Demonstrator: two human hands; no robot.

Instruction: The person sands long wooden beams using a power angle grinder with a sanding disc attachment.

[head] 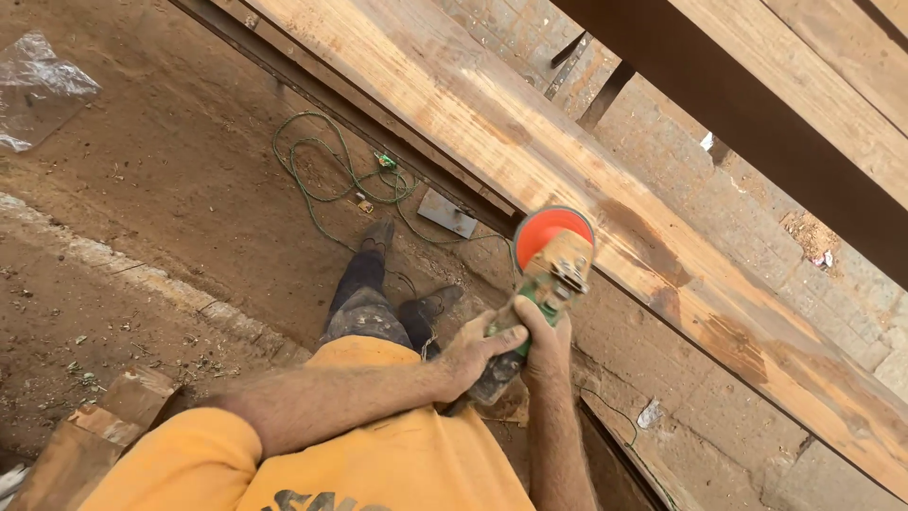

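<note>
Both hands on the green angle grinder [544, 284]: left hand [473, 352] has its fingers clamped round the rear body, right hand [547, 343] has its fingers wrapped round the front, just behind the head. Orange sanding disc [550, 230] sits against the edge of the long wooden plank [605, 180] (contact looks real, blur makes it hard to confirm). Green power cord [326, 180] lies coiled on the dirt floor [170, 170] beside the person's boots [378, 232].
</note>
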